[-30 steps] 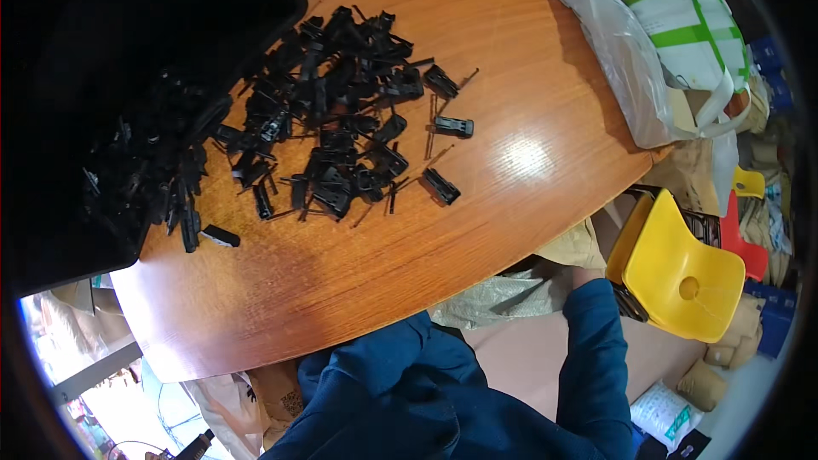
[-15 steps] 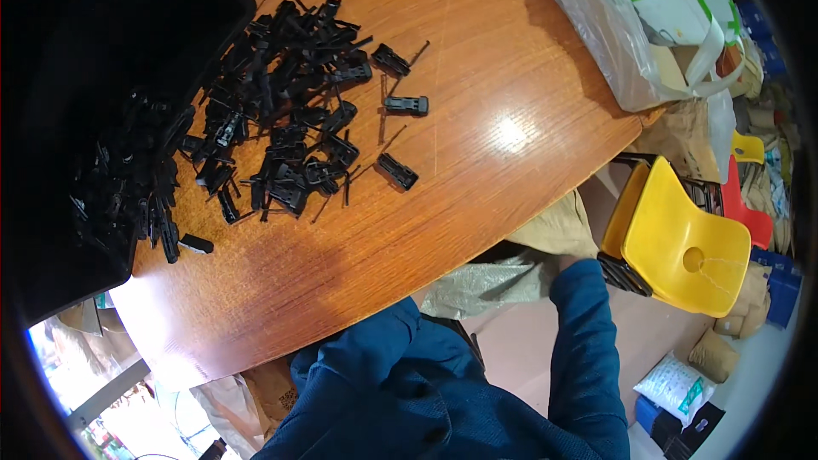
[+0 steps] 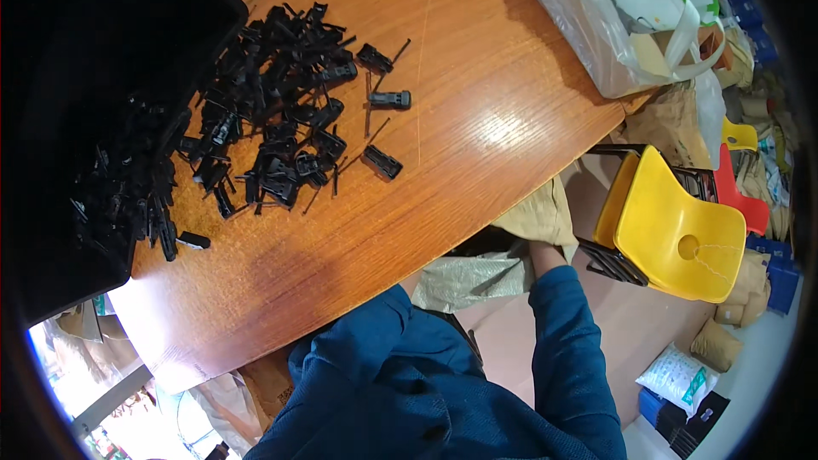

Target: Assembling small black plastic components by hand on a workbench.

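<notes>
Right hand (image 3: 545, 249) reaches under the tabletop (image 3: 477, 119) edge into a tan sack (image 3: 537, 217) — grip can't be told; left hand out of view. Black plastic parts (image 3: 281, 119) piled on the tabletop.

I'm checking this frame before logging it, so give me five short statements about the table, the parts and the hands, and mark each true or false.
1. A pile of black parts lies on the wooden table. True.
2. The right hand is picking a part from the pile. False: it reaches down beside the table edge toward a tan sack, away from the parts.
3. The chair by the table is yellow. True.
4. The black tray sits at the table's right end. False: it is at the left, with parts spilling from it.
5. The left hand rests on the table. False: it is not in view.
</notes>
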Demonstrator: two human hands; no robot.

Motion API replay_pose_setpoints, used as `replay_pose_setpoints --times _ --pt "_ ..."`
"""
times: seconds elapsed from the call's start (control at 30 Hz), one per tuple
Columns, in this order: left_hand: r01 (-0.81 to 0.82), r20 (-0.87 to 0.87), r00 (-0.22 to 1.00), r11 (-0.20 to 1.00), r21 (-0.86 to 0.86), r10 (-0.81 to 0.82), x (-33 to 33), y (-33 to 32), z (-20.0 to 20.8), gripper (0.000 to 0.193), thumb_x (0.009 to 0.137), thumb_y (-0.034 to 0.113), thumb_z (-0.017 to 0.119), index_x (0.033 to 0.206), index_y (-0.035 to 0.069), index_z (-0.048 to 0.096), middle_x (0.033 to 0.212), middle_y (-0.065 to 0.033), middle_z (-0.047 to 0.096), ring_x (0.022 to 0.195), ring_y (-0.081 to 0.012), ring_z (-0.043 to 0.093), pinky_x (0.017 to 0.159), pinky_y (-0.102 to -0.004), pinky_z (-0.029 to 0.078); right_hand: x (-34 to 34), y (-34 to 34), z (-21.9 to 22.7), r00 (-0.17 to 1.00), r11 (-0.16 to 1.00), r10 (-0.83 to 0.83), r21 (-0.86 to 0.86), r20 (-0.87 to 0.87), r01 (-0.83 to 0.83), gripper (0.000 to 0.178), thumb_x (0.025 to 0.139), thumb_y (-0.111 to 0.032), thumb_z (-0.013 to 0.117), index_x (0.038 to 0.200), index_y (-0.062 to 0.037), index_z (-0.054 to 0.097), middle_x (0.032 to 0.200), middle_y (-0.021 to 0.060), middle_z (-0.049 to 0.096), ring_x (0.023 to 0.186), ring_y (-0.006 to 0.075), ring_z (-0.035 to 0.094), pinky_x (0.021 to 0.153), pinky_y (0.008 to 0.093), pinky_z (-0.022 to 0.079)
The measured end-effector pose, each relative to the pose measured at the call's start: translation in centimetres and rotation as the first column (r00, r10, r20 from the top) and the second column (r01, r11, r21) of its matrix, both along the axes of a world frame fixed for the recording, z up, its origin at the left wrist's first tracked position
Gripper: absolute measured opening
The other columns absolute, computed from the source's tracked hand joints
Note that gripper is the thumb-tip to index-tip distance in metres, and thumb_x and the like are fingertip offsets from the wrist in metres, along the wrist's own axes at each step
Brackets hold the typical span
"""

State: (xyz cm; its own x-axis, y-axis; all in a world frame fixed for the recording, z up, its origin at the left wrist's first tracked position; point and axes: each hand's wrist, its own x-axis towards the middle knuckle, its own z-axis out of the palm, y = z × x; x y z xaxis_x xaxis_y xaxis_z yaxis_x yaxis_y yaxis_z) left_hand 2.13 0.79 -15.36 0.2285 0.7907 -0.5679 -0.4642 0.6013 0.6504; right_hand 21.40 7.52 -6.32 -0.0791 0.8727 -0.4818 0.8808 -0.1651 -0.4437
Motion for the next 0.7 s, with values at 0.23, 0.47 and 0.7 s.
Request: replay_pose_setpoints --times 0.23,0.47,0.7 --pt "-0.070 0.039 0.997 0.997 0.021 0.069 -0.8 -0.1 1.2 0.036 0.083 0.012 0.068 0.115 0.002 0.054 0.108 -0.0112 0.058 0.097 -0.0241 0.056 0.087 -0.0350 0.045 -0.2 -1.5 1.4 0.998 1.000 0.017 0.012 -0.058 -0.016 0.061 0.077 -0.040 0.069 0.126 -0.0069 0.052 0.131 0.0097 0.053 0.123 0.0287 0.046 0.102 0.0385 0.038" --pt "0.008 -0.062 0.998 1.000 -0.028 -0.009 -0.7 -0.6 5.5 0.056 0.075 0.010 0.076 0.124 0.006 0.049 0.115 -0.0050 0.055 0.109 -0.0182 0.051 0.092 -0.0311 0.042 0.9 -5.7 -1.3 0.873 0.994 -0.091 -0.100 -0.480 0.049 0.091 0.065 -0.041 0.081 0.137 -0.0057 0.039 0.137 0.0178 0.043 0.128 0.0331 0.039 0.106 0.0380 0.032" --pt "-0.110 -0.001 0.994 0.973 0.204 0.113 -0.8 -4.3 9.0 0.072 0.075 0.004 0.074 0.135 0.009 0.035 0.122 -0.0026 0.049 0.113 -0.0163 0.048 0.098 -0.0315 0.040 -0.7 -9.0 2.8 0.874 0.966 0.110 0.259 -0.473 0.018 0.093 0.063 -0.023 0.082 0.140 -0.0048 0.035 0.140 0.0206 0.038 0.130 0.0335 0.036 0.108 0.0367 0.030"
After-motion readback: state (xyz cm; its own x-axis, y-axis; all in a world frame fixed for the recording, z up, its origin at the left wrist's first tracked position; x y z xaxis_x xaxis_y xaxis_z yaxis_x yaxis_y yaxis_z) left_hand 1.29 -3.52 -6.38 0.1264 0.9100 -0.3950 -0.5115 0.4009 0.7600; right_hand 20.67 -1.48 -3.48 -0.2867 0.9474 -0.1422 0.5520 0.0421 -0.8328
